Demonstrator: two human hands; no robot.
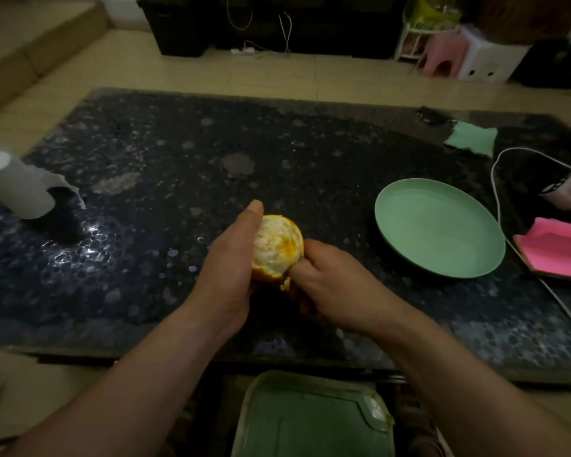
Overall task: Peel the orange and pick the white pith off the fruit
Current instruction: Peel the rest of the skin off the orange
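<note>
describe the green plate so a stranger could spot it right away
On the dark speckled table, look right of the hands peeling the orange. The plate lies flat there, round, pale green and empty, left of the pink box.

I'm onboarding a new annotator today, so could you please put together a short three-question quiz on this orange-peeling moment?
1. True or false: the green plate on the table already holds pieces of peel.
2. Which hand cradles the orange while the other works at its lower edge? A) left hand B) right hand C) neither
3. Fill in: the exposed top of the fruit looks mostly ____ with pith, while orange peel remains around the bottom.

Key
1. False; the plate is bare.
2. A; the left hand holds the fruit, thumb raised beside it, while the right hand pinches at the lower edge.
3. White.
</note>
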